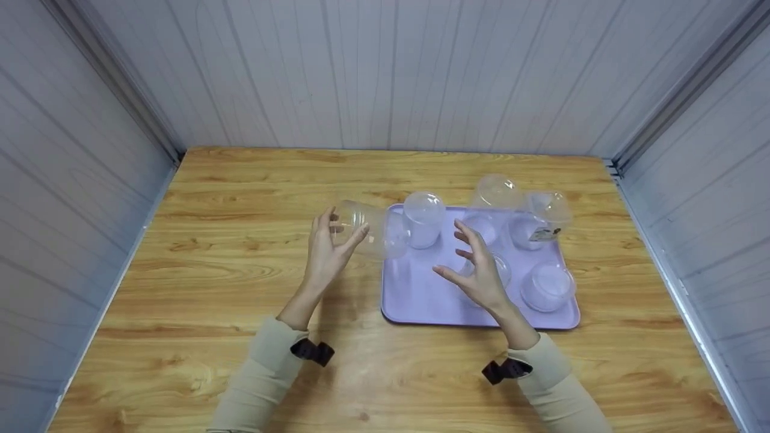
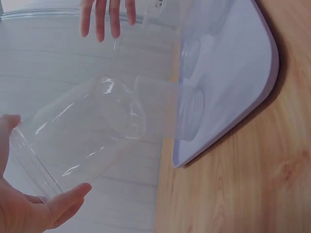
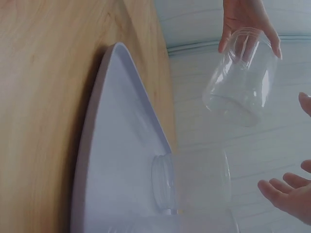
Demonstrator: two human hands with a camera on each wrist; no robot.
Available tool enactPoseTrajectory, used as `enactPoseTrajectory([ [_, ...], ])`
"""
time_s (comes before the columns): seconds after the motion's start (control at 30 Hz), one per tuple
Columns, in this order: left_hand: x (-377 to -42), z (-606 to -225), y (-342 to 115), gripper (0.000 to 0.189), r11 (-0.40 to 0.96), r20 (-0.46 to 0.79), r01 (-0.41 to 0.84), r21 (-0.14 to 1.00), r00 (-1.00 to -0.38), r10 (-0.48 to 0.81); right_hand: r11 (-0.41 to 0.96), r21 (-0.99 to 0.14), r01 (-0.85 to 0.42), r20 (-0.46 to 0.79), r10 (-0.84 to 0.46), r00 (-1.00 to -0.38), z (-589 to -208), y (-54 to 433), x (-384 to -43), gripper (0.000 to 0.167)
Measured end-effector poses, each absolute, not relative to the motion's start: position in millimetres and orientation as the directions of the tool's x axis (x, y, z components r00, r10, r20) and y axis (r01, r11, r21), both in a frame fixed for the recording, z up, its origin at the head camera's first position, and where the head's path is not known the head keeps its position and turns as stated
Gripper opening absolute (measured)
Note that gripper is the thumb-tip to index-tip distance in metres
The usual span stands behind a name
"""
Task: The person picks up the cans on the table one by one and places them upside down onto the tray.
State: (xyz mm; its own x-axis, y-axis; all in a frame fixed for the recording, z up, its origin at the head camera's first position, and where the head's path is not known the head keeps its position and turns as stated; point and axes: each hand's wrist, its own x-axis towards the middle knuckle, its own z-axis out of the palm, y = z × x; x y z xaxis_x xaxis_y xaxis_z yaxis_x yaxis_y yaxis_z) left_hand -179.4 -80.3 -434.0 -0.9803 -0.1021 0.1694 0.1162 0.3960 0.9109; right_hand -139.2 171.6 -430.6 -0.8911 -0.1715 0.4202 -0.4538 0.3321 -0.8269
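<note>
My left hand (image 1: 325,252) grips a clear plastic jar (image 1: 372,231) by its ridged mouth end, thumb on one side and fingers on the other. The jar is tilted on its side above the table, its base pointing right toward the lilac tray (image 1: 415,304). In the right wrist view the held jar (image 3: 243,77) looks see-through. My right hand (image 1: 479,276) is raised over the middle of the tray, thumb and fingers spread with nothing between them. Close to the held jar, another clear jar (image 1: 424,218) stands mouth-down at the tray's back left.
Several more clear jars stand on the tray's right half, among them a front-right jar (image 1: 548,286) and one with a small printed label (image 1: 544,234). The tray rests on a wood-grain table (image 1: 240,240) enclosed by pale panel walls (image 1: 373,72).
</note>
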Motion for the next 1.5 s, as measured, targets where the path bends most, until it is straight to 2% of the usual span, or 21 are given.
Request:
enactPoseTrajectory([
  [0.2, -174, -439, -73, 0.075, 0.333, 0.189, 0.15, 0.931, -0.978, -0.087, 0.3, -0.841, -0.449, 0.407, -0.196, -0.892, -435, 169, -140, 0.078],
  [0.53, -166, -444, -60, 0.068, 0.31, 0.188, 0.16, 0.937, -0.98, -0.063, 0.258, -0.875, -0.409, 0.357, -0.225, -0.906, -438, 167, -139, 0.081],
  [1.1, -156, -450, -42, 0.056, 0.031, 0.094, 0.095, 0.995, -0.995, 0.019, 0.174, -0.938, -0.299, 0.254, -0.243, -0.936, -445, 164, -139, 0.089],
  [1.33, -154, -456, -39, 0.052, -0.091, 0.095, 0.086, 0.992, -0.989, 0.11, 0.105, -0.943, -0.317, 0.281, -0.262, -0.923, -449, 163, -139, 0.089],
  [1.5, -154, -459, -36, 0.049, -0.162, 0.066, 0.044, 0.986, -0.989, 0.13, 0.025, -0.945, -0.327, 0.309, -0.264, -0.914, -450, 163, -139, 0.087],
])
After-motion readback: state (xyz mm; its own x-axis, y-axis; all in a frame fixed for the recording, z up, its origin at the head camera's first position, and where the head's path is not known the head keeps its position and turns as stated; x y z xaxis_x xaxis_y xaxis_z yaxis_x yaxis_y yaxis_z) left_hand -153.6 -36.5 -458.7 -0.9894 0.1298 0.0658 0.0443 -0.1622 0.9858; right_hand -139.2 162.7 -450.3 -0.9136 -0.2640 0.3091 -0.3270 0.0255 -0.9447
